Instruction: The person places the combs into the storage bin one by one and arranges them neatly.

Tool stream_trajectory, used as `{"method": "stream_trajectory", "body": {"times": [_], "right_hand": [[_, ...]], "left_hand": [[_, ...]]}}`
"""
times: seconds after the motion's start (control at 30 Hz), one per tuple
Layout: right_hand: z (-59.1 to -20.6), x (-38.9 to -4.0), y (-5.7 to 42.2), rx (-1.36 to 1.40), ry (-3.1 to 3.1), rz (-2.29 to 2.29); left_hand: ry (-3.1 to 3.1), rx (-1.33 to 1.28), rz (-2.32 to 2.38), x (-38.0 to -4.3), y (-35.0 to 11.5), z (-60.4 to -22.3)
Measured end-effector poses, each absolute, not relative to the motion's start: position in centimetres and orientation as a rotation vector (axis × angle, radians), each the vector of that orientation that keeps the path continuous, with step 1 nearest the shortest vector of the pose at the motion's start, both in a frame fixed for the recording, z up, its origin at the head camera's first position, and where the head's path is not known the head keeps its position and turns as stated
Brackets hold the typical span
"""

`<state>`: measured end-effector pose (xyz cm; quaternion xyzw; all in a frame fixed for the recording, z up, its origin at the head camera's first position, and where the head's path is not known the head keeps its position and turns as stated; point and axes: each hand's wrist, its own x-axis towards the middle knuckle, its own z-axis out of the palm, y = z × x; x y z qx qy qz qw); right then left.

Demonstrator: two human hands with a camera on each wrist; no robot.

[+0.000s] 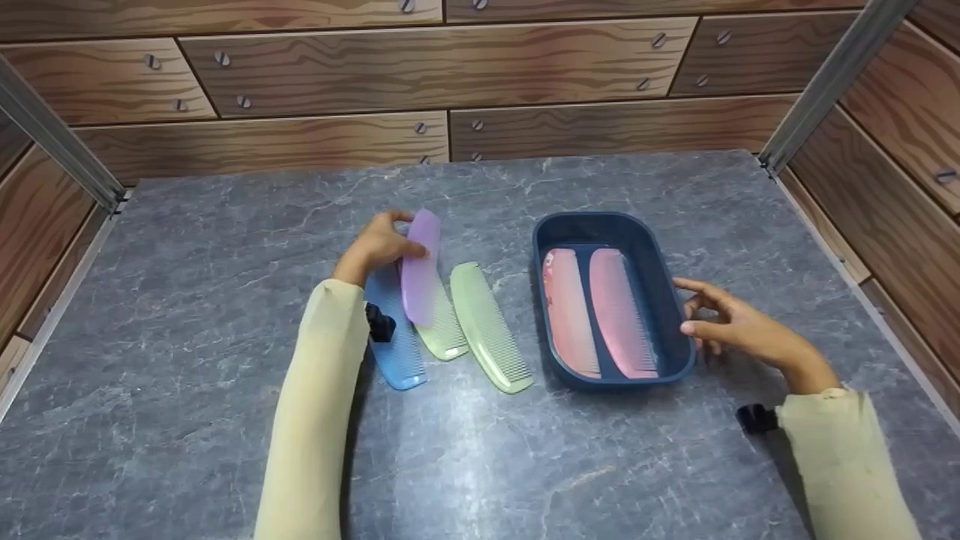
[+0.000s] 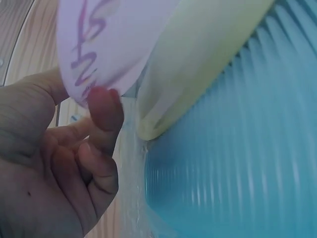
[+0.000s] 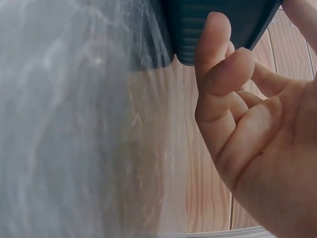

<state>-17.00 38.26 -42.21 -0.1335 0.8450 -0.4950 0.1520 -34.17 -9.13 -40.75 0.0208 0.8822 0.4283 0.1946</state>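
Observation:
My left hand (image 1: pixel 381 244) pinches a purple comb (image 1: pixel 421 262) near its upper end between thumb and fingers, holding it over a light green comb (image 1: pixel 444 330). Beside that green comb lies a blue comb (image 1: pixel 397 352), partly covered by my wrist and the black wrist camera. In the left wrist view the purple comb (image 2: pixel 114 39) shows dark lettering. My right hand (image 1: pixel 739 326) touches the right side of a dark blue tray (image 1: pixel 611 382) with its thumb and index finger, the other fingers loosely bent. Inside the tray lie two pink combs (image 1: pixel 571 315), side by side.
Another light green comb (image 1: pixel 487 326) lies between the left group of combs and the tray. The grey marbled tabletop (image 1: pixel 210 300) is bordered by wood-patterned panels (image 1: pixel 435 67) at the back and sides, with metal posts (image 1: pixel 825 82) in the corners.

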Motion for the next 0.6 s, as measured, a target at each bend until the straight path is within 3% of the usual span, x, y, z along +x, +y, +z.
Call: {"method": "stream_trajectory", "body": {"times": [0.6], "right_hand": [[-42.2, -17.0, 38.1, -0.338, 2.451, -1.388]], "left_hand": [[2.322, 0.114, 1.331, -32.9, -8.8, -38.5]]}}
